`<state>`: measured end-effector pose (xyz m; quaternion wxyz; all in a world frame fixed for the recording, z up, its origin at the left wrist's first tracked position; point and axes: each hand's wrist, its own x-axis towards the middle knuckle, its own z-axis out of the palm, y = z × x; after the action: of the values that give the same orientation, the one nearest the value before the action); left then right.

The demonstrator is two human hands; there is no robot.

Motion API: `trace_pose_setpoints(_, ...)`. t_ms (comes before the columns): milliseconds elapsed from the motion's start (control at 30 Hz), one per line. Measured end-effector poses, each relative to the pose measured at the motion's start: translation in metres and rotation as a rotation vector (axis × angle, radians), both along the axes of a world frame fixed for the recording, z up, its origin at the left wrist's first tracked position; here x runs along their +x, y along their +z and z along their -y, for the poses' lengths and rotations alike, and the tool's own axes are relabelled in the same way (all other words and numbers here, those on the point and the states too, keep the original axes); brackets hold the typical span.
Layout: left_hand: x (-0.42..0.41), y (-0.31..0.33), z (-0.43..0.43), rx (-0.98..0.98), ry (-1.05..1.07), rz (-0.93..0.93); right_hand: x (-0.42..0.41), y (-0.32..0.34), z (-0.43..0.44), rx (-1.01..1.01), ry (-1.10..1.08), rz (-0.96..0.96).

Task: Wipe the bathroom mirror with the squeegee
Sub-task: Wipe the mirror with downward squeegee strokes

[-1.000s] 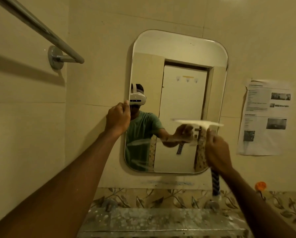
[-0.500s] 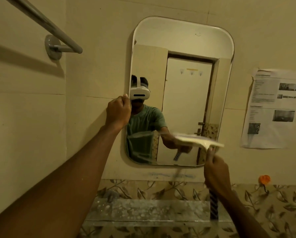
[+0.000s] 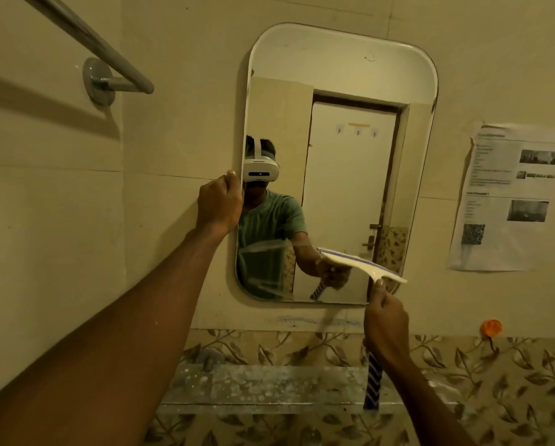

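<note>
A rounded rectangular mirror hangs on the beige tiled wall ahead. My left hand grips the mirror's left edge at mid height. My right hand is closed around the blue-and-white striped handle of a squeegee. Its white blade lies tilted against the mirror's lower right part, left end higher. The handle's lower end sticks out below my fist. Smeared streaks show on the glass at the lower left.
A chrome towel bar juts from the left wall at the upper left. A glass shelf runs under the mirror. A printed paper sheet is stuck on the wall to the right, with an orange hook below it.
My right hand has drawn the squeegee down the mirror's right side, from mid height to near the bottom edge, and the blade has tilted. My left hand has stayed on the mirror's edge.
</note>
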<state>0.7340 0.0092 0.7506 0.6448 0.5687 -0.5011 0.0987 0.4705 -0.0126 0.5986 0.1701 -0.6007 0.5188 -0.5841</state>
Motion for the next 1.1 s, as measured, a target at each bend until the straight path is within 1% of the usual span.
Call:
trace_pose_setpoints(167, 0.002, 0.000, -0.001, 0.007, -0.047, -0.065, 0.014, 0.093, -0.003, -0.230, 0.056, -0.043)
trace_pose_setpoints(233, 0.003, 0.000, -0.003, 0.011, -0.066, -0.076, 0.026, 0.110, -0.003, -0.263, 0.055, -0.082)
trace_pose_setpoints(300, 0.005, 0.001, -0.003, 0.013, -0.100, -0.099, 0.036, 0.095, -0.004, -0.241, 0.051, -0.106)
trace_pose_setpoints(467, 0.004, 0.002, -0.009, 0.002, -0.121, -0.088, 0.054, 0.012, -0.018, -0.094, 0.055, -0.097)
trace_pose_setpoints(567, 0.004, 0.001, -0.010, 0.036, -0.142, -0.088, 0.061, -0.012, -0.027, -0.041, 0.070, -0.088)
trace_pose_setpoints(633, 0.007, 0.001, -0.010, 0.050, -0.172, -0.095, 0.062, -0.002, -0.031, -0.047, 0.069, -0.092)
trace_pose_setpoints(767, 0.015, 0.000, -0.003, 0.074, -0.184, -0.120, 0.075, 0.068, -0.030, -0.237, 0.063, -0.071)
trace_pose_setpoints(833, 0.017, -0.003, -0.001, 0.076, -0.178, -0.124, 0.085, 0.092, -0.027, -0.264, 0.072, -0.096)
trace_pose_setpoints(867, 0.017, -0.004, 0.000, 0.072, -0.176, -0.120, 0.089, 0.093, -0.026, -0.258, 0.078, -0.108)
trace_pose_setpoints(933, 0.017, -0.005, 0.001, 0.064, -0.185, -0.117, 0.095, 0.071, -0.028, -0.216, 0.076, -0.127)
trace_pose_setpoints(1033, 0.017, -0.005, 0.002, 0.057, -0.187, -0.141, 0.101, 0.008, -0.039, -0.110, 0.075, -0.143)
trace_pose_setpoints(1100, 0.018, -0.006, 0.004, 0.052, -0.182, -0.152, 0.103, -0.016, -0.049, -0.055, 0.068, -0.156)
